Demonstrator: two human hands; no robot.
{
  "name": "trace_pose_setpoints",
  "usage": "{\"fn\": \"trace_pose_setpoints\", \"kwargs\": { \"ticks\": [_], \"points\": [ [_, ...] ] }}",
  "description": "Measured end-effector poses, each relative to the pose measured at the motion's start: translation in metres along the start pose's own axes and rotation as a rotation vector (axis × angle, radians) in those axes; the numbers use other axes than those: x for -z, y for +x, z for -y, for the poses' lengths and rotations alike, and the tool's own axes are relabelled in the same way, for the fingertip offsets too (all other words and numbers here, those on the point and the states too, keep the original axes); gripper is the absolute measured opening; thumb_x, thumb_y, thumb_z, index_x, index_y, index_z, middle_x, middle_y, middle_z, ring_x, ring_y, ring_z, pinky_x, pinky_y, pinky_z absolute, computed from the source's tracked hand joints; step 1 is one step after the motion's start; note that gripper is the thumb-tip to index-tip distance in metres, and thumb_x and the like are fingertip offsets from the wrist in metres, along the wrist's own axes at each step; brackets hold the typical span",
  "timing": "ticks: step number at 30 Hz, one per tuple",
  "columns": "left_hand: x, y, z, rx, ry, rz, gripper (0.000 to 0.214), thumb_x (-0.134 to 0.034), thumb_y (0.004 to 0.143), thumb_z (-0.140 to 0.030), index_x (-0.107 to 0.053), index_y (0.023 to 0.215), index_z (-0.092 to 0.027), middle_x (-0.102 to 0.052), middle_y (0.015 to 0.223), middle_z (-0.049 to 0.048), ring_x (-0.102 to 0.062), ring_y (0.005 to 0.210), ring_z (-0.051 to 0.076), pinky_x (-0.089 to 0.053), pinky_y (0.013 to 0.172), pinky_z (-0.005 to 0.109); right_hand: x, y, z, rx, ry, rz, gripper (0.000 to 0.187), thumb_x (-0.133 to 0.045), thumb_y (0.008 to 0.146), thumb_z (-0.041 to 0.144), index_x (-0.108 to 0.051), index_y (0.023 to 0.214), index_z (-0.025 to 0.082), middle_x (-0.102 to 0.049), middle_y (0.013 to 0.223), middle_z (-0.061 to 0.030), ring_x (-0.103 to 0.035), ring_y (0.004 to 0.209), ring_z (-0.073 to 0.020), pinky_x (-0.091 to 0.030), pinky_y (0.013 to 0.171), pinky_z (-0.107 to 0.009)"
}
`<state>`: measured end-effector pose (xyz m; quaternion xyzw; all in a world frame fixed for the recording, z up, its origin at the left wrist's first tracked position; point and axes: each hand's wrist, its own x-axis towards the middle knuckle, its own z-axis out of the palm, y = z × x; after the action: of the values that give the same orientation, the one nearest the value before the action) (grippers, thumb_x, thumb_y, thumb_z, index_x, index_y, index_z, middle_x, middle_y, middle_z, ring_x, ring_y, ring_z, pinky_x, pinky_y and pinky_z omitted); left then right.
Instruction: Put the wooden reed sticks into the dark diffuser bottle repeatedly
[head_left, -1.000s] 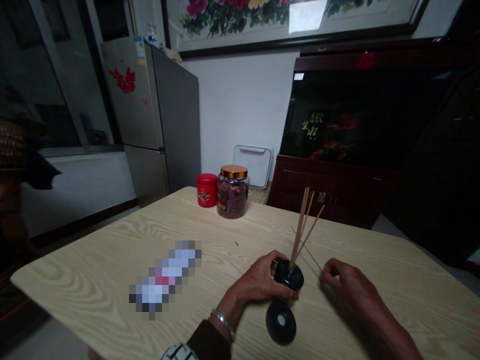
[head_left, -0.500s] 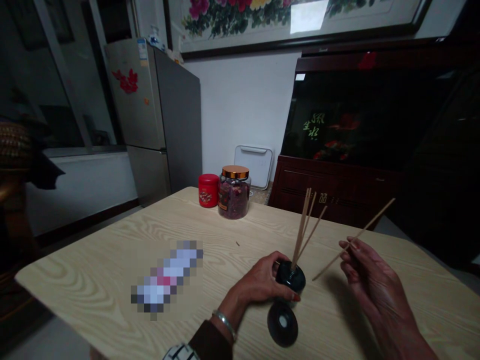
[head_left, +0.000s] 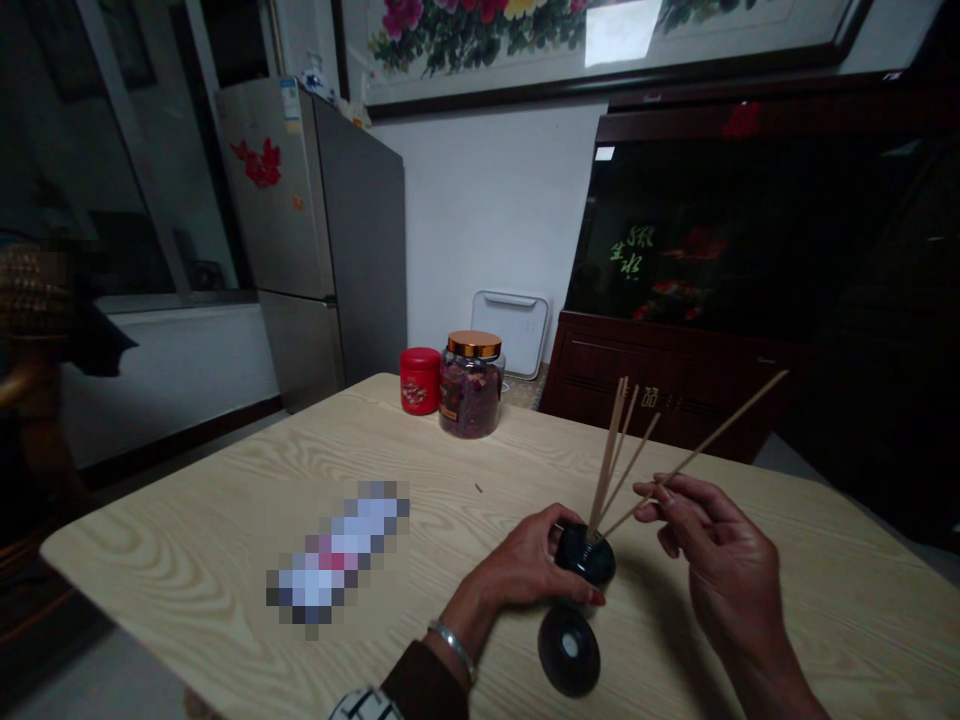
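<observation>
My left hand (head_left: pixel 529 560) is wrapped round a small dark reed diffuser bottle (head_left: pixel 586 562) standing on the table. Several thin reed sticks (head_left: pixel 611 455) lean out of the bottle's neck. Between the thumb and fingers of my right hand (head_left: pixel 712 550) is pinched another reed stick (head_left: pixel 724 425). Its lower end is at the bottle's mouth; whether it is inside I cannot tell. Just in front of the bottle lies a round dark cap (head_left: pixel 569 652) with a pale centre.
On the wooden table (head_left: pixel 247 510) lies a blurred-out flat object (head_left: pixel 337 555) to the left. A red canister (head_left: pixel 420 382) and a jar with a copper lid (head_left: pixel 472 390) stand at the far edge. Behind are a fridge (head_left: pixel 360 240) and a dark fish tank (head_left: pixel 697 230).
My right hand has moved left, bringing its reed stick's lower end to the bottle's mouth. My left hand keeps its hold on the bottle. The view has shifted slightly.
</observation>
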<state>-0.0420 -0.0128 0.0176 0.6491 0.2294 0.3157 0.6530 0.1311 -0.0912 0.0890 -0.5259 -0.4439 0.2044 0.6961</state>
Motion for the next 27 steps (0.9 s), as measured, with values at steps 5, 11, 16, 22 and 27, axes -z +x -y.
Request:
{"fn": "trace_pose_setpoints", "kwargs": {
  "ticks": [5, 11, 16, 22, 27],
  "points": [
    [0.001, 0.000, 0.002, -0.010, -0.011, 0.009, 0.073, -0.093, 0.046, -0.020, -0.057, 0.110, -0.017, -0.063, 0.091, 0.0005, -0.057, 0.083, 0.015, -0.042, 0.071, 0.025, -0.007, -0.005, -0.008, 0.005, -0.173, 0.202, 0.031, -0.071, 0.080, 0.045, -0.069, 0.096, 0.019, -0.072, 0.086, -0.0056, -0.062, 0.065, -0.0153, -0.049, 0.059, -0.027],
    [0.002, 0.000, 0.003, -0.018, 0.017, 0.013, 0.072, -0.092, 0.048, -0.019, -0.058, 0.112, -0.017, -0.063, 0.089, 0.0002, -0.057, 0.083, 0.016, -0.044, 0.076, 0.027, -0.009, -0.009, -0.026, -0.011, -0.340, 0.382, 0.029, -0.062, 0.086, 0.048, -0.066, 0.094, 0.020, -0.068, 0.086, -0.0040, -0.063, 0.075, -0.0196, -0.050, 0.067, -0.031],
    [0.003, 0.000, 0.003, -0.052, 0.064, -0.016, 0.071, -0.092, 0.050, -0.020, -0.060, 0.114, -0.017, -0.062, 0.094, 0.0020, -0.058, 0.088, 0.018, -0.045, 0.077, 0.029, -0.001, -0.014, -0.031, -0.013, -0.417, 0.381, 0.035, -0.057, 0.088, 0.047, -0.060, 0.110, 0.021, -0.068, 0.091, -0.0056, -0.065, 0.079, -0.0211, -0.051, 0.068, -0.032],
    [0.011, 0.003, 0.010, -0.180, 0.225, -0.128, 0.071, -0.091, 0.057, -0.035, -0.065, 0.122, -0.022, -0.056, 0.119, 0.0078, -0.055, 0.107, 0.024, -0.044, 0.095, 0.035, 0.009, -0.025, -0.054, -0.058, -0.458, 0.633, 0.075, -0.063, 0.077, 0.029, -0.037, 0.146, 0.022, -0.050, 0.146, -0.0151, -0.054, 0.127, -0.0292, -0.049, 0.096, -0.041],
    [0.013, 0.006, 0.017, -0.157, 0.144, -0.106, 0.074, -0.091, 0.060, -0.034, -0.062, 0.128, -0.024, -0.055, 0.124, 0.0086, -0.054, 0.114, 0.026, -0.042, 0.101, 0.038, -0.003, -0.024, -0.068, -0.069, -0.395, 0.563, 0.076, -0.069, 0.073, 0.034, -0.043, 0.144, 0.023, -0.059, 0.137, -0.0128, -0.055, 0.126, -0.0311, -0.046, 0.102, -0.044]
  ]
}}
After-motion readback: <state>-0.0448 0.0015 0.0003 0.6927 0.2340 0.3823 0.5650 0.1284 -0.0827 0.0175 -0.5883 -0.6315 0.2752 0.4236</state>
